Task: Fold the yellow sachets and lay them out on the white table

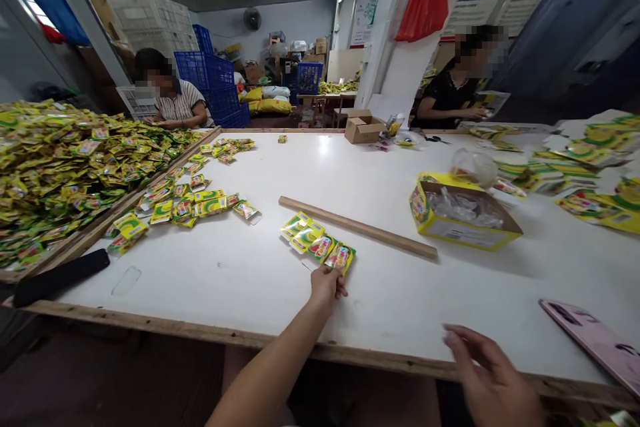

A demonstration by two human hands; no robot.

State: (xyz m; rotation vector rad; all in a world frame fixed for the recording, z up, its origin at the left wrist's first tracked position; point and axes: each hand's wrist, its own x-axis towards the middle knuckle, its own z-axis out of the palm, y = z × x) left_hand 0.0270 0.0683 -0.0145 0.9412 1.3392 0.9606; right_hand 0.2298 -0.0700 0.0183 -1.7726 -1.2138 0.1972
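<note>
A short row of several small yellow-and-green printed cartons [309, 238] lies on the white table in front of me. My left hand [327, 285] has its fingers closed at the near end of that row, on the nearest small carton [341, 256]. Over the table's front edge, to the right, is my right hand [495, 373], slightly blurred. Its thumb and fingers are apart and nothing shows between them. Just beyond the row lies a long wooden strip [357, 227], set at a slant.
A yellow display box [467, 230] holding clear plastic stands right. A pink phone [595, 340] lies near the right edge, a black phone-like object [63, 277] at left. Loose cartons [183, 207] lie before a big heap [80, 160]. Two people sit across the table, beside a cardboard box [363, 130].
</note>
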